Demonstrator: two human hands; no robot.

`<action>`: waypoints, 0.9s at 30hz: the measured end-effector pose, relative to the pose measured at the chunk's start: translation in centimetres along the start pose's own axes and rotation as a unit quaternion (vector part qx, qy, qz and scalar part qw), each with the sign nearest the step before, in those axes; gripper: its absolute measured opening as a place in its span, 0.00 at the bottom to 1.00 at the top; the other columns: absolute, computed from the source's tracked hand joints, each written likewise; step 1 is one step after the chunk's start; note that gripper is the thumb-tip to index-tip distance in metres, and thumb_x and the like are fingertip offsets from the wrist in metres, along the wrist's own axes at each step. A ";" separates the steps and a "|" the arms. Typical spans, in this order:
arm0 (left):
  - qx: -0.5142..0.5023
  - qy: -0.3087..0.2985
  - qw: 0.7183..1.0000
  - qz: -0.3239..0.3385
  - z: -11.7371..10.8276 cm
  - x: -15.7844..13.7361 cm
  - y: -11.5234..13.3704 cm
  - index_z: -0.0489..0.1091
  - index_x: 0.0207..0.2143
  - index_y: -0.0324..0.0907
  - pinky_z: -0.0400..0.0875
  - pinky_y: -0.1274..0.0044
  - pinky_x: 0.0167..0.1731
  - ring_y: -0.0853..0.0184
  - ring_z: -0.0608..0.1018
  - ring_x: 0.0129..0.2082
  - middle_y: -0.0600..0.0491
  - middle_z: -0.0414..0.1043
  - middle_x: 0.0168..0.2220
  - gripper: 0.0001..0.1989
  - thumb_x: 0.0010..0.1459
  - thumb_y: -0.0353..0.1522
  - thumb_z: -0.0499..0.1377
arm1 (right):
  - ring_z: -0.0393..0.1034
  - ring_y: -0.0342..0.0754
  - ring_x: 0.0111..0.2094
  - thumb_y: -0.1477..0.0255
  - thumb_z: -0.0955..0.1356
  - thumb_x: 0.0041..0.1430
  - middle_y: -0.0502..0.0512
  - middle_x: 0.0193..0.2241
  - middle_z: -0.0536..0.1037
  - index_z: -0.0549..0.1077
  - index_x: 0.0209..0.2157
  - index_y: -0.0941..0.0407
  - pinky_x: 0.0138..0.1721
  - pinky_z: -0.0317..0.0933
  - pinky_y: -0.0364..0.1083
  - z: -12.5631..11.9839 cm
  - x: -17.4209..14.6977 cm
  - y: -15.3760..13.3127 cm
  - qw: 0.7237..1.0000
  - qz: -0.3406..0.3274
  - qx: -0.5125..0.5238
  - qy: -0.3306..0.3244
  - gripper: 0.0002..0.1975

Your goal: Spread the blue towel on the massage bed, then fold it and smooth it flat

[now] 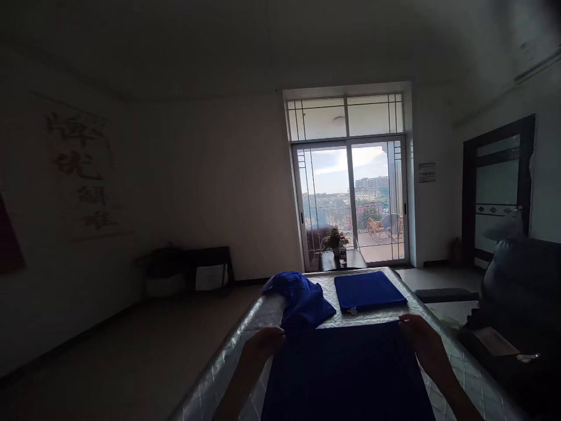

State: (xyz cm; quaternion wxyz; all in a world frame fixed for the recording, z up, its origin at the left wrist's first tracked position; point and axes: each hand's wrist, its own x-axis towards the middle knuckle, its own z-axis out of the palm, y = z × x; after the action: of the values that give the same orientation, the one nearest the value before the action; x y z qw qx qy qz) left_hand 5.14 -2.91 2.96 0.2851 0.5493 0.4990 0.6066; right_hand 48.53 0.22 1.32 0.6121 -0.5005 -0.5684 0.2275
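A dark blue cloth is stretched between my two hands, its far edge running nearly straight from one to the other. My left hand pinches the far left corner, and my right hand grips the far right corner. The near part of the cloth runs out of the picture at the bottom. Beyond it, a crumpled blue cloth lies in a loose heap on the left. To its right rests a flat, neatly folded blue cloth with a small white tag at its near edge.
Beneath the cloths is a bed-like surface with a shiny quilted cover. Past its far end stand a small dark table with a potted plant and a glass sliding door. A dark sofa is on the right.
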 end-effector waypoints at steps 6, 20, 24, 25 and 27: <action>0.108 -0.064 0.991 -0.052 3.7 2.7 -11.6 0.76 0.27 0.42 0.75 0.69 0.38 0.55 0.82 0.36 0.49 0.79 0.28 0.22 0.38 0.51 0.67 | 0.79 0.56 0.39 0.53 0.65 0.52 0.57 0.33 0.83 0.76 0.34 0.52 0.41 0.70 0.50 4.6 1.6 10.4 0.987 0.030 -0.082 -0.138 0.19; 0.274 -0.077 0.957 -0.051 6.0 5.0 -16.6 0.76 0.33 0.43 0.75 0.73 0.44 0.61 0.83 0.42 0.52 0.82 0.36 0.10 0.53 0.28 0.55 | 0.78 0.48 0.42 0.66 0.57 0.65 0.53 0.42 0.82 0.76 0.46 0.50 0.41 0.68 0.44 7.9 2.3 14.9 0.947 0.011 -0.285 -0.150 0.19; 0.325 -0.095 0.939 -0.053 6.3 4.9 -16.7 0.76 0.38 0.42 0.74 0.74 0.47 0.63 0.82 0.44 0.51 0.82 0.40 0.11 0.56 0.27 0.55 | 0.74 0.48 0.51 0.73 0.57 0.65 0.55 0.49 0.80 0.75 0.49 0.52 0.50 0.64 0.44 8.0 2.2 14.8 0.924 0.003 -0.348 -0.157 0.20; 0.339 -0.097 0.934 -0.052 6.3 4.9 -16.6 0.75 0.39 0.42 0.74 0.74 0.48 0.63 0.81 0.45 0.51 0.81 0.41 0.11 0.57 0.26 0.55 | 0.72 0.50 0.53 0.75 0.57 0.65 0.57 0.51 0.78 0.75 0.50 0.53 0.54 0.62 0.45 8.0 2.2 14.8 0.918 -0.001 -0.365 -0.157 0.21; 0.370 -0.095 0.923 -0.042 6.4 4.8 -16.1 0.75 0.41 0.40 0.72 0.72 0.50 0.62 0.80 0.46 0.48 0.80 0.43 0.11 0.58 0.26 0.55 | 0.68 0.53 0.57 0.77 0.56 0.64 0.59 0.54 0.76 0.75 0.53 0.55 0.59 0.58 0.49 8.1 2.1 14.6 0.906 -0.011 -0.393 -0.156 0.23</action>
State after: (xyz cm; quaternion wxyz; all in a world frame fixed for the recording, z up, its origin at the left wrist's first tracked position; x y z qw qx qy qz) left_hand 6.82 8.66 -10.64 0.1329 0.6495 0.6810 0.3111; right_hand 45.82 10.65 -11.59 0.2715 -0.6526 -0.7053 0.0538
